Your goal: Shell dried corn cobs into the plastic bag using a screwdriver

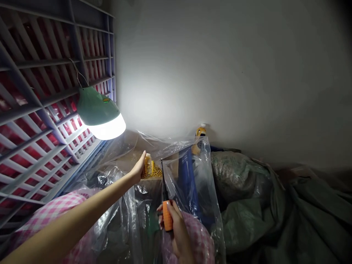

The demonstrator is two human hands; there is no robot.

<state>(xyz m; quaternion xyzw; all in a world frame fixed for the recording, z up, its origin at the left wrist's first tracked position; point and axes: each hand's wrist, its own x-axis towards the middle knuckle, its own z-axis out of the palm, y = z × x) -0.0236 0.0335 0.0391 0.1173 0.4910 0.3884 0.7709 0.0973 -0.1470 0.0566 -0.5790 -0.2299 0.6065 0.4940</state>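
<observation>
My left hand (139,170) is closed round an upright corn cob (148,163), its thumb pointing up; the fingers behind the cob are hidden. Part of the cob is bare and pale, with yellow kernels still on the sides. Loose yellow corn kernels (157,171) lie just beside and below it. In my right hand (177,220) is a screwdriver (167,216) with an orange handle and a long dark shaft. Its shaft points up and away from me, and the tip stands to the right of the cob, apart from it in the picture.
Clear plastic sheeting (203,176) drapes over the spot between my pink checked knees. A lit green lamp (99,106) hangs from a purple slatted crate (55,135) at left. On the right lie bulky sacks (242,176). A yellow bottle (201,131) stands by the wall.
</observation>
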